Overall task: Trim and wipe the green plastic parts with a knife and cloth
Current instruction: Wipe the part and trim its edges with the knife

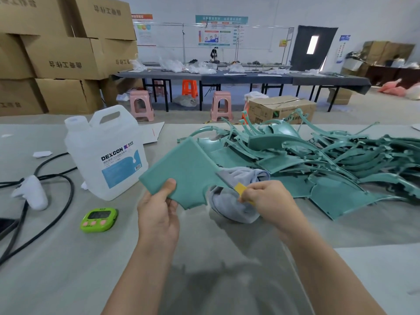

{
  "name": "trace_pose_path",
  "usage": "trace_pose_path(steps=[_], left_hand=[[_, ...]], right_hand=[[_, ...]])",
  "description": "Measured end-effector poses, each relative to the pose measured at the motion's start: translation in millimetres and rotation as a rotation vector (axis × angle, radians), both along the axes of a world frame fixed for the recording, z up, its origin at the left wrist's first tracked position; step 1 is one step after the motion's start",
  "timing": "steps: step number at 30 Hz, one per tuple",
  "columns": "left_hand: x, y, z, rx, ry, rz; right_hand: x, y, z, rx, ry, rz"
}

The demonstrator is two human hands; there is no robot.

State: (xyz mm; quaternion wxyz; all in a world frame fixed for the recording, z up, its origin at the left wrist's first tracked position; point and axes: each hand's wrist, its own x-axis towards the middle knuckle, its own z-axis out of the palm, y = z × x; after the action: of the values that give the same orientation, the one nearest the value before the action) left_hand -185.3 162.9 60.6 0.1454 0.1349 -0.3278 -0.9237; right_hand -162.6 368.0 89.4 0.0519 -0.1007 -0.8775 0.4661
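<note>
- A flat green plastic panel (181, 171) is gripped at its lower edge by the left hand (159, 214), thumb on top.
- A yellow-handled knife (231, 184) is pinched by the right hand (266, 198), its blade laid against the panel's right edge; the handle is mostly hidden.
- A crumpled grey cloth (234, 208) lies under the right hand, partly covered.

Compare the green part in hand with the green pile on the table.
The held part is lifted, tilted, gripped by the left hand; the pile lies on the table. The knife, in the right hand, meets the held part; the pile is untouched. Same green plastic.

wall: white (341, 12) | door: dark (311, 48) | tables: long, grey (250, 78) | stools: pink (141, 105) | cartons: stacked (56, 57)
</note>
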Motion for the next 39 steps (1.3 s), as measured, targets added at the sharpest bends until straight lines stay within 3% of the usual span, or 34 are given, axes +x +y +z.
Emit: trace_pose_path(steps=[6, 9, 12, 14, 17, 19, 21, 23, 26, 33, 39], left_hand=[[-3.7, -3.0, -10.5, -0.174, -0.021, -0.111], [-4.2, -14.1, -12.5, -0.545, -0.058, -0.149], [2.2, -16.5, -12.7, -0.966, 0.03, -0.433], [6.4, -7.9, -13.3, -1.043, 0.035, -0.522], [5.7, 10.6, -16.3, -0.996, -0.082, -0.379], [5.8, 19.0, -15.2, -0.909, -0.166, -0.337], [9.5, 21.4, -11.2, -0.704, -0.238, -0.397], [14.0, 19.2, -6.0, -0.523, -0.329, -0.543], [13.6, 13.0, -4.9, -0.402, -0.402, -0.704], [5.1, 2.6, -14.6, -0.474, -0.371, -0.815], [4.1, -1.2, -14.0, -0.46, -0.365, -0.807]], right_hand=[[3.3, 25.2, 28.1, 0.044, 0.001, 0.158], [4.1, 41.8, 47.2, 0.242, 0.016, 0.237], [1.8, 51.0, 67.6, 0.337, -0.063, 0.335], [-1.5, 51.1, 76.6, 0.353, -0.048, 0.332], [-8.1, 47.2, 76.4, 0.357, 0.248, 0.124], [-6.2, 43.1, 65.8, 0.233, 0.545, -0.065], [-0.1, 38.0, 47.7, 0.037, 0.694, -0.12], [5.8, 33.2, 21.3, -0.072, 0.666, -0.098], [11.6, 31.3, -20.6, -0.003, 0.557, -0.109], [13.6, 39.7, -43.7, 0.169, 0.532, -0.216], [24.0, 29.1, -48.2, 0.419, 0.547, -0.13]])
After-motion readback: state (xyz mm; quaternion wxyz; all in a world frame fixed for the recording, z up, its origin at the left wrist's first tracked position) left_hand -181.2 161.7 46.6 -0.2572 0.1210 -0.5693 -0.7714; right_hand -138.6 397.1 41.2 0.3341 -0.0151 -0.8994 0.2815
